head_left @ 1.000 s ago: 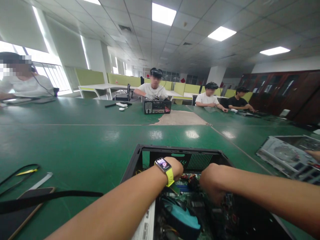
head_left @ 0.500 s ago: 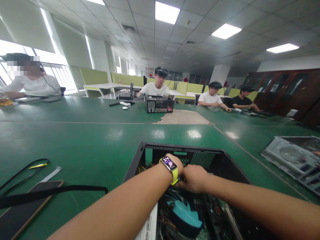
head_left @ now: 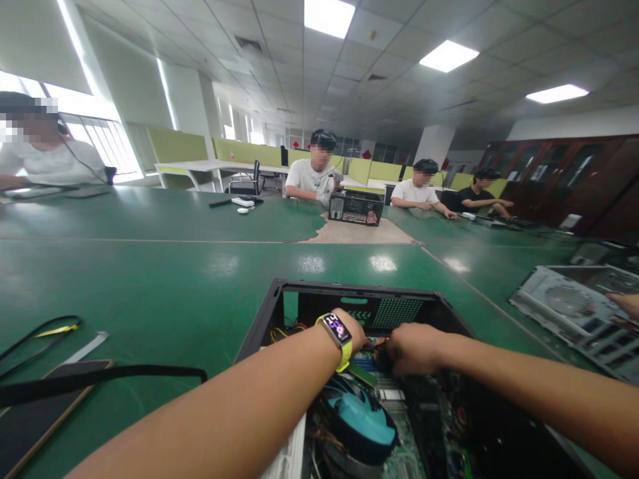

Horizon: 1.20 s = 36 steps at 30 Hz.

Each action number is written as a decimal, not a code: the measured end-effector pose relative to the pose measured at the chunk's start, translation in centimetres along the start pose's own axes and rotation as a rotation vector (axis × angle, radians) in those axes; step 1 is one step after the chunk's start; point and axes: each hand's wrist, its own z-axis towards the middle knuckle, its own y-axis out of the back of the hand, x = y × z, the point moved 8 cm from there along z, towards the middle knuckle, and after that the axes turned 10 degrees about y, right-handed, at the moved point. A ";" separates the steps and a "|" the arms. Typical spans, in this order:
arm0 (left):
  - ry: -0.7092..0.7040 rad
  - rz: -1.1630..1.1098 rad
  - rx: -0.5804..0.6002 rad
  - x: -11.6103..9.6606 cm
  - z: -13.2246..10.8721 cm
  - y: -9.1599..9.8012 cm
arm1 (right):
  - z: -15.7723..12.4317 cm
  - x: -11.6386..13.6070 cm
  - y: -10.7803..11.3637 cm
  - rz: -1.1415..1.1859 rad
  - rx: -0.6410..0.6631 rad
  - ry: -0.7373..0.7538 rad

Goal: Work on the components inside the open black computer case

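Observation:
A black computer case lies open before me, and both hands reach inside it. My left hand, with a yellow-strapped watch on its wrist, is over the blue memory slots; its fingers are hidden. A green circuit stick shows slanted just below this hand, but whether the hand touches it I cannot tell. Just right of the slots is my right hand, its fingers curled down by something dark that I cannot make out. Nearer me sits a round cooler with a light-blue fan on the motherboard.
A grey metal case lies at the right, with another person's hand at its edge. On the left are a dark flat board, a black strap and thin cables. Across the table a person sits behind another case.
My right hand has moved right, away from my left hand, uncovering the blue slots and the green stick. My left hand stays nearly in place. Across the table, the other case has shifted right.

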 end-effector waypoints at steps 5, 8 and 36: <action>-0.023 0.131 0.042 -1.1 -1.4 0.5 | 0.4 0.3 -1.1 -0.026 0.105 -0.075; -0.072 0.114 -0.025 -1.2 -2.0 2.1 | 0.7 0.2 -0.7 -0.018 0.006 -0.109; -0.053 0.047 0.032 -1.2 -1.8 1.5 | 0.7 0.1 -0.4 -0.055 -0.234 -0.045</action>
